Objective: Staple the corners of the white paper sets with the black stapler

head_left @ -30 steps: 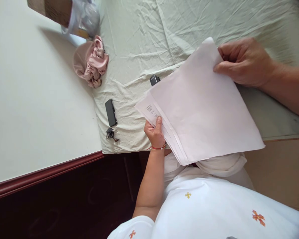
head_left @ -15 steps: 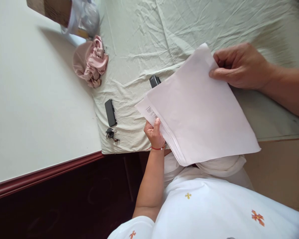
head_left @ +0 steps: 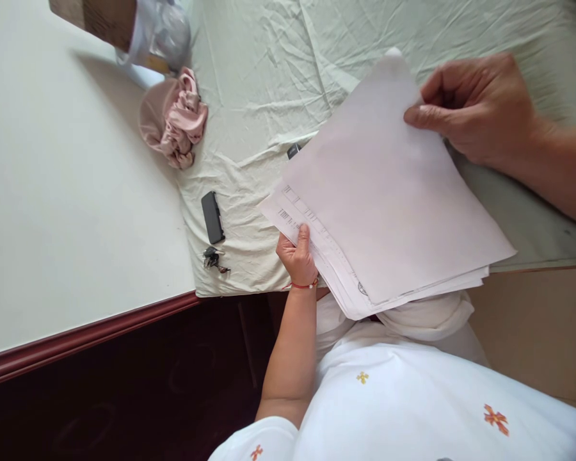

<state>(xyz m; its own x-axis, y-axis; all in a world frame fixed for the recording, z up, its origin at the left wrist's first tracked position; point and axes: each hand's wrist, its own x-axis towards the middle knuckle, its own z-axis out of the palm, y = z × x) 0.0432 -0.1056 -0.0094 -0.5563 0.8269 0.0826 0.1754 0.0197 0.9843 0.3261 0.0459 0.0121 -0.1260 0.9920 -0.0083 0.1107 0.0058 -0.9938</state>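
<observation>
I hold a stack of white paper sheets (head_left: 388, 211) over my lap and the edge of a bed. My left hand (head_left: 297, 256), with a red thread at the wrist, grips the stack's near corner, thumb on a printed sheet (head_left: 301, 221). My right hand (head_left: 480, 105) pinches the far corner of the blank top sheet and holds it raised, slid off the sheets beneath. Printed lines show along the lower sheets' edges.
A wrinkled pale green sheet (head_left: 269, 64) covers the bed. On it lie a pink scrunchie with a cloth (head_left: 175, 121), a small black device (head_left: 212, 216), keys (head_left: 214, 259) and a black object (head_left: 294, 150) mostly hidden by the papers. A plastic bag (head_left: 160, 29) sits at the top left.
My right hand has raised the top sheet's corner and shifted it, uncovering the printed edges of the sheets below. The papers now hide more of the black object. My left hand has stayed put.
</observation>
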